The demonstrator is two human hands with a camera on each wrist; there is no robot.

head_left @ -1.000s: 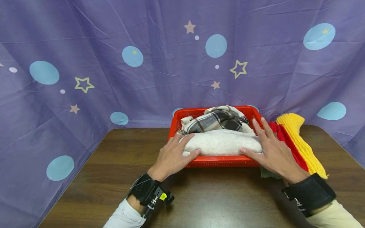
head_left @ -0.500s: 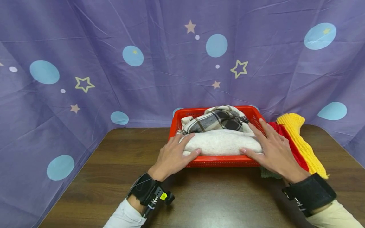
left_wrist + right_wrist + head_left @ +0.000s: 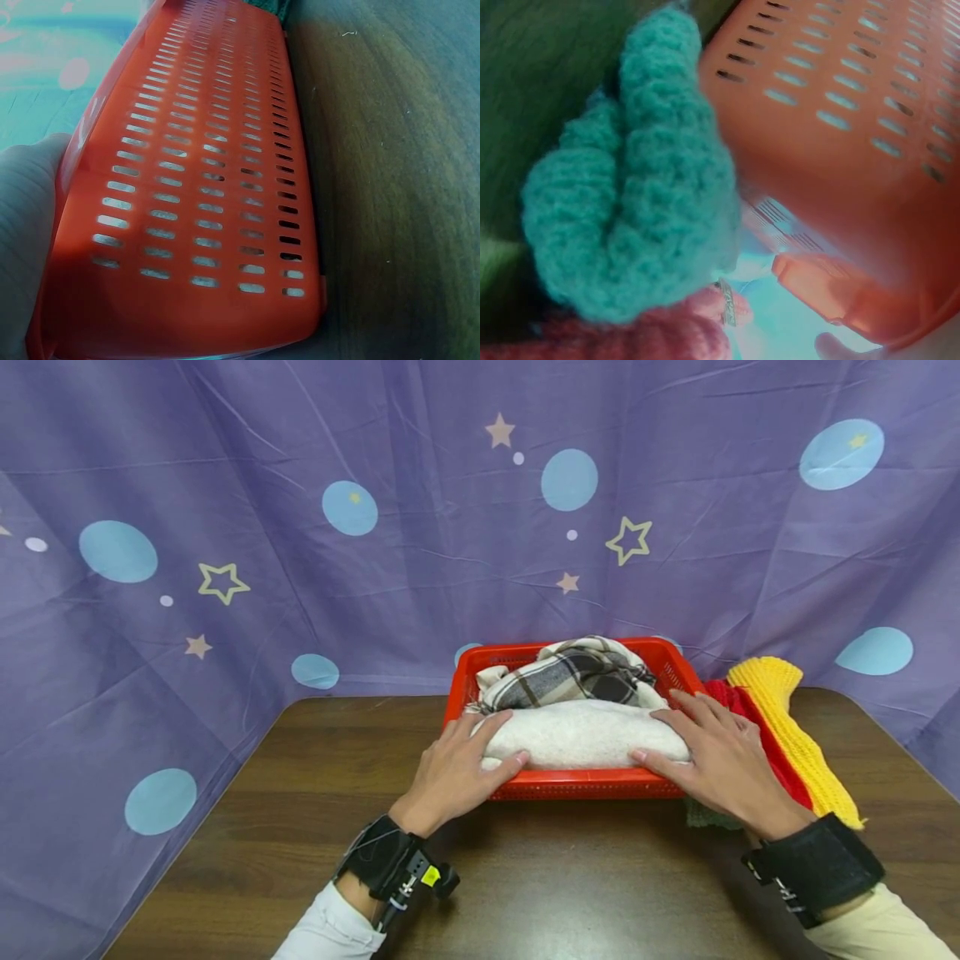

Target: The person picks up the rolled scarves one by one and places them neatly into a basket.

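Observation:
A red plastic basket [image 3: 588,786] with slotted walls sits on the table. Across its front part lies a bulging roll of fuzzy white cloth [image 3: 585,735]; behind this is a fringed plaid scarf [image 3: 573,677] in white, grey and brown. My left hand [image 3: 456,772] rests at the white cloth's left end and the basket's corner, thumb on the cloth just above the front rim. At the other end, my right hand [image 3: 726,760] lies over the cloth and the right rim, fingers spread and slightly bent. In the left wrist view, the basket's front wall [image 3: 195,187] shows white through its slots.
Right of the basket lie a red knit piece [image 3: 772,752] and a yellow ribbed knit piece [image 3: 802,735]. A folded green knit piece [image 3: 652,187] sits against the basket's outer corner. Behind the wooden table [image 3: 337,793] hangs a purple patterned curtain [image 3: 450,568].
The fingers of my right hand have come down from raised and extended to bent over the right end of the white cloth. My left hand and the basket stay put.

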